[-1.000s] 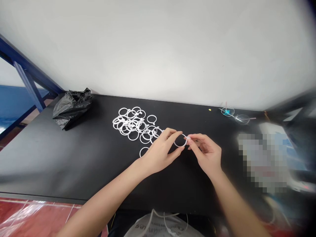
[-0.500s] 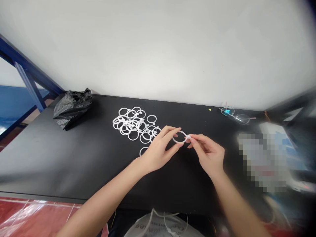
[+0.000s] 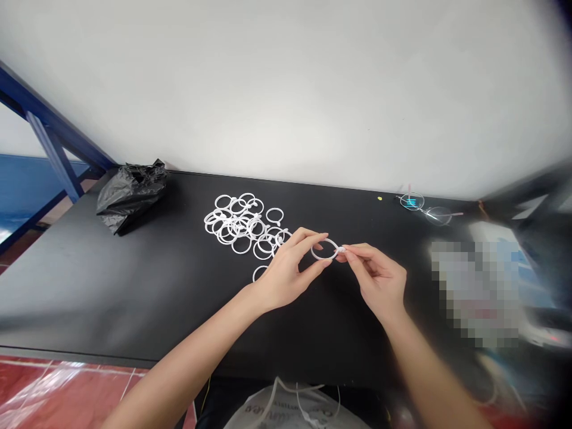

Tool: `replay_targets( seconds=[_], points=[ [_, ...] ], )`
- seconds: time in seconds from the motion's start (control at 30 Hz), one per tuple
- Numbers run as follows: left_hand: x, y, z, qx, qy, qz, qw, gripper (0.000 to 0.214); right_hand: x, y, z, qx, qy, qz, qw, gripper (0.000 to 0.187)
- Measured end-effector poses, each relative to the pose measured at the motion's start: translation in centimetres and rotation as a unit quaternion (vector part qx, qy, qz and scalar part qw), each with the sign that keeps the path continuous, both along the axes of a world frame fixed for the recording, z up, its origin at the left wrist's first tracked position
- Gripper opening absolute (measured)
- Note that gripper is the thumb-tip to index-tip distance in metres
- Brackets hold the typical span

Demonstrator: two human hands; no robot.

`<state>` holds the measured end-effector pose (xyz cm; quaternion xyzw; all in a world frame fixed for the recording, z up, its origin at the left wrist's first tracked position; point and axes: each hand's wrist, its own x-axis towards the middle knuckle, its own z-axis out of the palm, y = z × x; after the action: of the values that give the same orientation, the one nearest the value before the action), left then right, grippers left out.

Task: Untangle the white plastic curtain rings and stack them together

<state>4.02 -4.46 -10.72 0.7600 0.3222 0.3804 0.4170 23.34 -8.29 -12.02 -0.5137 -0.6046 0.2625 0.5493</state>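
Above the black table, both hands hold one thin white plastic ring (image 3: 322, 258) that has a small knob on its right side. My left hand (image 3: 283, 274) grips the ring's rim between thumb and fingers from the left. The thumb and index finger of my right hand (image 3: 379, 277) pinch the knob. Left of the hands lies a heap of similar white rings (image 3: 241, 227), overlapping one another and partly hidden behind my left hand. Another white ring (image 3: 254, 274) lies nearer to me, half covered by that hand.
On the black table (image 3: 111, 286), a crumpled black plastic bag (image 3: 131, 193) sits at the far left. Eyeglasses (image 3: 424, 208) lie at the back right, with a blurred, pixelated object (image 3: 478, 292) in front of them. A white wall (image 3: 286, 107) rises behind.
Both hands stay nearly in place. The right fingers have shifted slightly around the knob, and the ring has tilted a little.
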Motion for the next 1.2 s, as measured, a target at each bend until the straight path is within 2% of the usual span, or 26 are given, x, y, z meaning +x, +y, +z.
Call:
replay_targets(
  seconds=[0.53, 1.2],
  points=[
    [0.14, -0.12, 0.11, 0.011, -0.02, 0.0, 1.0, 0.048, -0.3, 0.01, 0.3, -0.003, 0.027, 0.0, 1.0, 0.012],
    [0.16, -0.1, 0.3, 0.025, 0.011, 0.032, 0.999, 0.04, -0.34, 0.24, -0.38, -0.019, 0.028, 0.007, 0.999, 0.013]
  ],
)
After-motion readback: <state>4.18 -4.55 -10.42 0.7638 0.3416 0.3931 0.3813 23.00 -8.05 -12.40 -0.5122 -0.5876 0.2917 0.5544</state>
